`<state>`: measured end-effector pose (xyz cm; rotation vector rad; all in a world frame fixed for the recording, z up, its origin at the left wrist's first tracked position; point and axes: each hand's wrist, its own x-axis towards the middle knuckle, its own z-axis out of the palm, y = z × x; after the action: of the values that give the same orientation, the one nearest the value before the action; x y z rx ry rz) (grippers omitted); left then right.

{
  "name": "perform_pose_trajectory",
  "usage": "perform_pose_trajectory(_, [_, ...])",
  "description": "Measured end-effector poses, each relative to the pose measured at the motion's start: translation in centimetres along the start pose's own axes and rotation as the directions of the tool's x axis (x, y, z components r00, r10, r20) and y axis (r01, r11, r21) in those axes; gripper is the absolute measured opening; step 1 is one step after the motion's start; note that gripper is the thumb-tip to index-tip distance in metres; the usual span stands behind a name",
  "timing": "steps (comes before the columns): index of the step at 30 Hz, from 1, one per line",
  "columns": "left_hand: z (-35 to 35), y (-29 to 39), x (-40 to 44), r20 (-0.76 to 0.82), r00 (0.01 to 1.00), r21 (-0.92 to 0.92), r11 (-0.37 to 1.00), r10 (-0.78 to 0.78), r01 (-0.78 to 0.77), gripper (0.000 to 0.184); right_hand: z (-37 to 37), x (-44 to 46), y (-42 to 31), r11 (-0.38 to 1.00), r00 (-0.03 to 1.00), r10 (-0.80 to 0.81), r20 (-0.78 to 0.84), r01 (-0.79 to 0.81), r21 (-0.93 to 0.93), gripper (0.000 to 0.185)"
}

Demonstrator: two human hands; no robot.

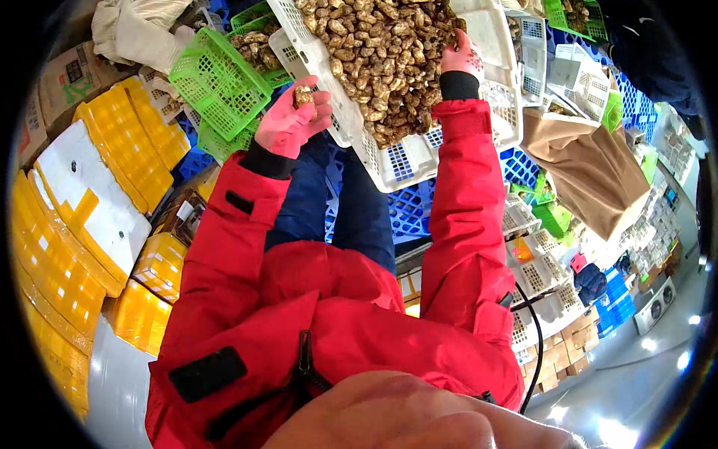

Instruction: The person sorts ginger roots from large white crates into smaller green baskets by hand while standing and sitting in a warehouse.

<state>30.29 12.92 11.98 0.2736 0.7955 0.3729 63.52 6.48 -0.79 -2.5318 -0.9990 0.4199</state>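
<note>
Between the thumb and fingers of my left hand (pixel 288 123) is a small brown-and-cream mottled lump (pixel 303 96), held up left of a white plastic crate (pixel 407 170). It resembles the many pieces in the heap (pixel 389 63); whether they are mushrooms or shellfish I cannot tell. My right hand (pixel 462 61) reaches over the crate to the heap's right edge. Its fingers are curled in at the pieces, and what they grip is hidden. Both hands have red sleeves with black cuffs.
Green baskets (pixel 221 82) stand to the left, beyond stacked foam boxes bound in yellow tape (pixel 56 262). Blue plastic pallets (pixel 415 206) lie under the crate. At right are a brown cloth (pixel 587 161), more white crates (pixel 535 269) and a dark-clothed person (pixel 658 56).
</note>
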Motion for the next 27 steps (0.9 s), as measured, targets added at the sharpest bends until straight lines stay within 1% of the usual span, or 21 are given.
perform_pose_trajectory(1, [-0.1, 0.0, 0.2, 0.003, 1.0, 0.001, 1.0, -0.009, 0.009, 0.052, 0.9, -0.8, -0.2, 0.975, 0.989, 0.0, -0.145, 0.032, 0.22, 0.041])
perform_pose_trajectory(2, [-0.3, 0.0, 0.3, 0.011, 1.0, -0.015, 1.0, -0.004, 0.004, 0.052, 1.1, -0.8, 0.1, 0.986, 0.997, -0.03, -0.07, 0.041, 0.159, 0.04])
perform_pose_trajectory(4, [-0.6, 0.1, 0.4, 0.027, 1.0, -0.045, 0.999, 0.009, -0.007, 0.053, -2.0, -0.8, -4.9, 0.996, 0.993, -0.077, 0.086, 0.074, 0.042, 0.039])
perform_pose_trajectory(5, [-0.2, 0.1, 0.5, -0.062, 0.998, 0.045, 0.999, 0.007, -0.004, 0.057, -1.2, -0.6, -5.6, 0.984, 0.981, -0.128, 0.146, 0.107, 0.141, 0.036])
perform_pose_trajectory(6, [-0.3, 0.1, 0.5, -0.02, 1.0, 0.009, 1.0, 0.005, -0.005, 0.053, -1.9, -1.0, -8.1, 0.982, 0.974, -0.141, 0.176, 0.116, 0.148, 0.035])
perform_pose_trajectory(8, [-1.0, 0.2, 0.6, 0.062, 0.998, -0.066, 0.998, 0.005, -0.001, 0.047, 1.2, -0.3, -7.7, 0.911, 0.932, -0.236, 0.274, 0.114, 0.397, 0.036])
perform_pose_trajectory(9, [-1.1, 0.4, 0.8, 0.148, 0.989, -0.123, 0.992, 0.018, 0.0, 0.048, 0.3, -0.7, -8.6, 0.952, 0.912, -0.157, 0.38, 0.038, 0.303, 0.035])
perform_pose_trajectory(10, [-1.1, 0.5, 0.9, 0.113, 0.993, -0.117, 0.993, 0.04, -0.027, 0.048, 1.1, -0.9, -7.6, 0.956, 0.894, -0.2, 0.402, 0.088, 0.28, 0.034])
perform_pose_trajectory(12, [-0.8, 0.5, 1.0, 0.048, 0.995, -0.113, 0.991, 0.082, -0.076, 0.05, 0.8, -1.9, -6.3, 0.967, 0.908, -0.149, 0.391, 0.052, 0.248, 0.035])
perform_pose_trajectory(13, [-0.8, 0.3, 1.0, 0.051, 0.989, -0.038, 0.99, 0.137, -0.135, 0.052, -0.8, -2.7, -6.4, 0.974, 0.894, -0.102, 0.437, 0.001, 0.226, 0.034])
perform_pose_trajectory(14, [-0.9, 0.4, 1.2, 0.047, 0.991, -0.102, 0.987, 0.125, -0.12, 0.053, 0.8, -3.0, -3.8, 0.969, 0.89, -0.046, 0.454, -0.071, 0.239, 0.034])
perform_pose_trajectory(16, [-1.1, 0.8, 1.5, 0.039, 0.994, -0.225, 0.97, 0.103, -0.092, 0.056, -0.9, -5.0, -3.5, 0.959, 0.869, -0.033, 0.494, -0.111, 0.259, 0.031])
perform_pose_trajectory(18, [-1.2, 0.9, 1.5, 0.023, 0.996, -0.267, 0.961, 0.083, -0.074, 0.058, -0.2, -7.3, -2.4, 0.951, 0.799, -0.039, 0.6, -0.155, 0.268, 0.04])
perform_pose_trajectory(19, [-1.5, 0.9, 1.6, 0.038, 0.997, -0.303, 0.951, 0.07, -0.055, 0.058, -0.3, -8.0, -3.8, 0.997, 0.743, -0.019, 0.669, 0.064, -0.042, 0.047])
perform_pose_trajectory(20, [-1.6, 0.8, 1.6, 0.056, 0.997, -0.339, 0.94, 0.053, -0.031, 0.058, -0.9, -9.1, -4.9, 0.963, 0.676, 0.009, 0.737, 0.193, -0.188, 0.051])
perform_pose_trajectory(21, [-0.9, 0.9, 1.4, 0.004, 1.0, -0.323, 0.946, 0.029, -0.026, 0.053, 0.5, -10.4, -5.4, 0.925, 0.667, 0.029, 0.744, 0.264, -0.273, 0.049])
perform_pose_trajectory(22, [-1.3, 0.6, 1.5, 0.043, 0.999, -0.325, 0.946, 0.009, 0.005, 0.05, 1.1, -11.5, -6.6, 0.876, 0.66, 0.047, 0.749, 0.334, -0.349, 0.048])
perform_pose_trajectory(24, [-2.0, 0.4, 1.9, 0.116, 0.993, -0.323, 0.944, -0.025, 0.062, 0.045, 0.3, -12.0, -8.8, 0.884, 0.647, 0.141, 0.749, 0.259, -0.39, 0.047])
perform_pose_trajectory(25, [-1.1, 0.0, 1.1, -0.01, 1.0, -0.206, 0.978, 0.014, -0.016, 0.037, 1.1, -11.6, -8.0, 0.889, 0.666, 0.127, 0.735, 0.252, -0.383, 0.046])
perform_pose_trajectory(26, [-1.1, -0.3, 0.8, -0.021, 1.0, -0.11, 0.994, 0.009, -0.011, 0.036, 2.3, -11.1, -6.3, 0.895, 0.699, 0.098, 0.709, 0.25, -0.37, 0.046])
perform_pose_trajectory(27, [-1.1, -0.5, 0.5, -0.031, 1.0, -0.014, 1.0, 0.003, -0.004, 0.035, 0.8, -10.7, -6.5, 0.946, 0.719, 0.117, 0.686, 0.13, -0.298, 0.047])
